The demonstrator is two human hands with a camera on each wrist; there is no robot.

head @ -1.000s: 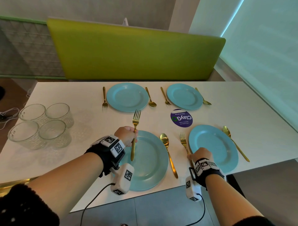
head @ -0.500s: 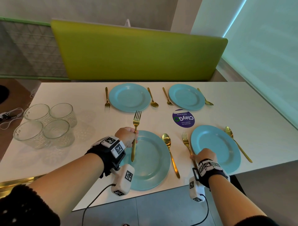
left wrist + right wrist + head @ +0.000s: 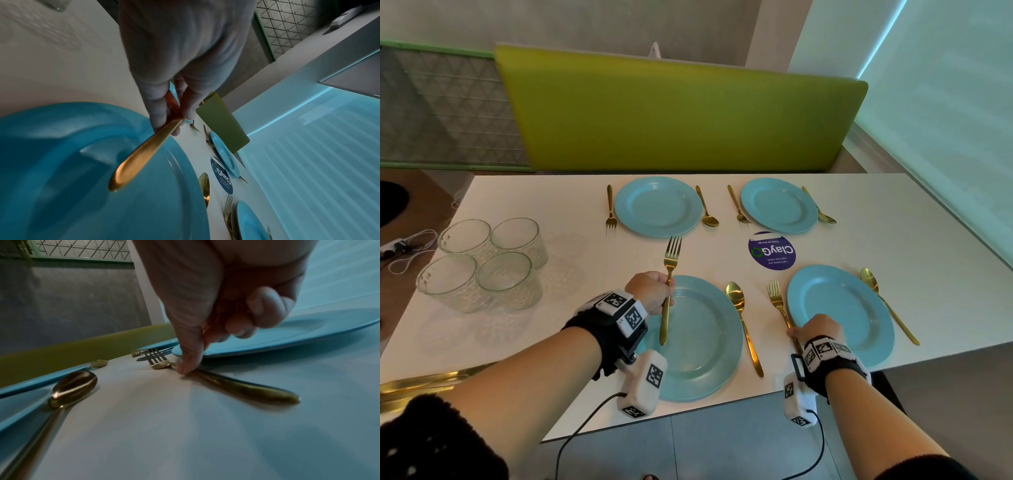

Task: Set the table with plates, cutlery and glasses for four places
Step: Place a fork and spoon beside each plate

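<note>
Left hand (image 3: 650, 291) pinches a gold fork (image 3: 669, 287) mid-handle, above the near-left plate (image 3: 705, 342). Right hand (image 3: 816, 330) fingertips pinch a second fork (image 3: 779, 308) lying flat on the tabletop (image 3: 571, 205).

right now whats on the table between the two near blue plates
In the head view, a gold spoon and a gold fork lie between the near-left blue plate and the near-right blue plate; the right hand touches that fork.

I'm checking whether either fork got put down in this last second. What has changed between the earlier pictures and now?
Almost nothing. The left hand still pinches its fork above the near left plate, not yet laid down. The right hand still touches the fork lying on the table beside the near right plate. The glasses stayed grouped at the left.
</note>
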